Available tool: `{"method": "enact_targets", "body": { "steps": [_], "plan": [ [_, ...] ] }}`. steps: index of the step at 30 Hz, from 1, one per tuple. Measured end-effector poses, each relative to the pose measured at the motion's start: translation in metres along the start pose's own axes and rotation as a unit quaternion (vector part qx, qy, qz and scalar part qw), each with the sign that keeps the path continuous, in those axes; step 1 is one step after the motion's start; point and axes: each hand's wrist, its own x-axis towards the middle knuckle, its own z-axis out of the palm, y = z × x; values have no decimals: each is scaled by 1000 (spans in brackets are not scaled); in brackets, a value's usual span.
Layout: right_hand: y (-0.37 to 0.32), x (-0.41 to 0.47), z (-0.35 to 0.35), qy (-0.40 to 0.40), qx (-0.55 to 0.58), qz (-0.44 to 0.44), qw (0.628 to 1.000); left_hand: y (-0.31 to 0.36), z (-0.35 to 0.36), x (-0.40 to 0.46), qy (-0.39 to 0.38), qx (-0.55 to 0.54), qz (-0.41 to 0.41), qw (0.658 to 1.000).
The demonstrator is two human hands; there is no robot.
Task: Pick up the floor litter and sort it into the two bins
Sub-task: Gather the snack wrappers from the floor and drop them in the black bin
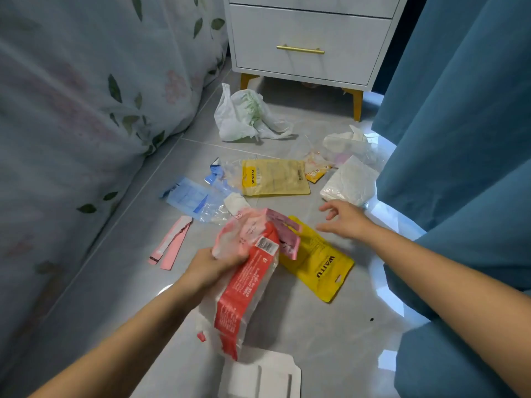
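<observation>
The left hand [212, 267], low in the middle of the frame, grips a bunch of wrappers: a long red & white crinkly plastic packet [244, 294] that hangs down, w/ a pink plastic wrapper [280, 234] bunched at its top. The right hand [346, 219], right of the middle, is open w/ fingers spread, holding nothing. It hovers over the grey tile floor [316, 326], just past a bright yellow flat pouch [319, 262] that lies on the floor partly under the held packet.

More litter sits on the floor. A pale yellow flat pouch [274, 177] lies in the middle of the frame. Left of it are a blue & clear plastic wrapper [191, 198] & two pink paper strips [171, 244]. A white crumpled plastic bag [247, 116] sits higher up, near the white bedside drawer unit w/ gold handle [304, 38] at the top. A white folded tissue pack [349, 182] lies just above the right hand, & a clear crumpled bag [347, 147] is above that. A white flat card tray [260, 377] lies at the bottom.

A flowery bed sheet [86, 96] fills the left side. A blue curtain [465, 110] fills the right. No bins in view.
</observation>
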Motion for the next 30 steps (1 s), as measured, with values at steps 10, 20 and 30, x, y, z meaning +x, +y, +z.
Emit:
{"method": "enact_targets", "body": {
  "steps": [10, 20, 30],
  "plan": [
    [21, -12, 72, 29, -209, 82, 974, -35, -35, -1, 145, -141, -25, 979],
    [24, -1, 64, -7, 73, 38, 997, -26, -33, -2, 118, -81, -31, 989],
    [-5, 5, 53, 58, 222, 15, 973, -24, -63, -36, 114, -95, 0, 989]
  ]
}}
